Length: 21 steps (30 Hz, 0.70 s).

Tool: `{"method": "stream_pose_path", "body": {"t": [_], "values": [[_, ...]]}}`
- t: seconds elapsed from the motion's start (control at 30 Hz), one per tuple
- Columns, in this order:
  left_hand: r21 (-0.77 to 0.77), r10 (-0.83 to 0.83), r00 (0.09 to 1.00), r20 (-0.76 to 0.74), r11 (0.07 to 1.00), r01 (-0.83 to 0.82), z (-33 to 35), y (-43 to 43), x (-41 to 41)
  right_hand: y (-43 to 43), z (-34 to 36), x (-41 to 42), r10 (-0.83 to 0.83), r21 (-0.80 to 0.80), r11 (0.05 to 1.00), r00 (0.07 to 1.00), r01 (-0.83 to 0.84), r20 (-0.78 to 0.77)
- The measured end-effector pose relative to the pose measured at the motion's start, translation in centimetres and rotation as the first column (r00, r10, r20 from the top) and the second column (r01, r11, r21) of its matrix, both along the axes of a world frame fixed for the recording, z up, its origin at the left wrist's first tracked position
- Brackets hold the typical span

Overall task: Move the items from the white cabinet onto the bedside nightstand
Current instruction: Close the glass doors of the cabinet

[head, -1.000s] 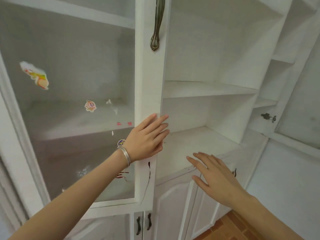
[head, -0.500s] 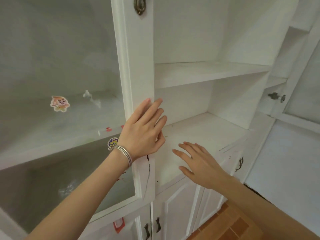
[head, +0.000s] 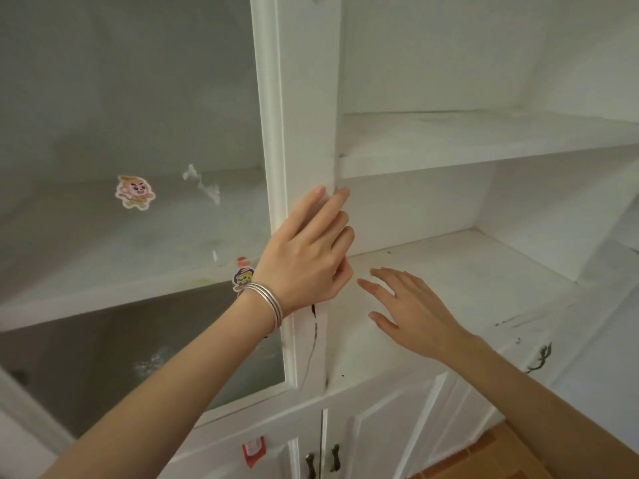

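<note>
Resting flat on the cabinet door frame [head: 304, 98], left hand [head: 304, 257], right hand [head: 411, 312] spread, seemingly hovering

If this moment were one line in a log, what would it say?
left hand: flat on white cabinet door frame, holding nothing | right hand: open above lower shelf | shelves in view: no items

Left hand [head: 304, 252] flat, fingers extended — right hand [head: 411, 312] splayed, empty.

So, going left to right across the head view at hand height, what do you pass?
Cartoon sticker on the glass door → torn sticker residue → left hand on the door frame → right hand over the open shelf → dark drawer handle.
</note>
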<state>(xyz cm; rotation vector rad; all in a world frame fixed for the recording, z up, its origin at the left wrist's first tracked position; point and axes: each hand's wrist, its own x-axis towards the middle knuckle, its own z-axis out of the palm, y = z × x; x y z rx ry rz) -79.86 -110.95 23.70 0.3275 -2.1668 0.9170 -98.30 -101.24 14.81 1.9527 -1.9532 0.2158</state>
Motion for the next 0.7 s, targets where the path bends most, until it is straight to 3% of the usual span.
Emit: {"method": "stream_pose_path", "body": {"t": [0.3, 0.4, 0.53, 0.7], "values": [[0.019, -0.074, 0.997, -0.019, 0.997, 0.074, -0.4, 0.2, 0.2, 3.6, -0.7, -1.2, -0.052, -0.046, 0.998, 0.998, 0.053, 0.020], [0.180, -0.181, 0.983, -0.033, 0.966, 0.183, -2.3, 1.7, -0.8, 6.5, -1.2, -1.7, -0.112, -0.026, 0.993, 0.993, 0.113, 0.033], [0.546, -0.315, 0.945, 0.085, 0.808, 0.220, -6.0, 4.7, -3.9, 10.8, -2.0, -2.8, -0.229, 0.041, 0.973, 0.973, 0.227, 0.037], [0.561, -0.398, 0.885, 0.240, 0.801, 0.208, -8.5, 8.2, -9.4, 18.4, -2.8, -5.8, -0.406, 0.089, 0.911, 0.914, 0.403, 0.011]]}}
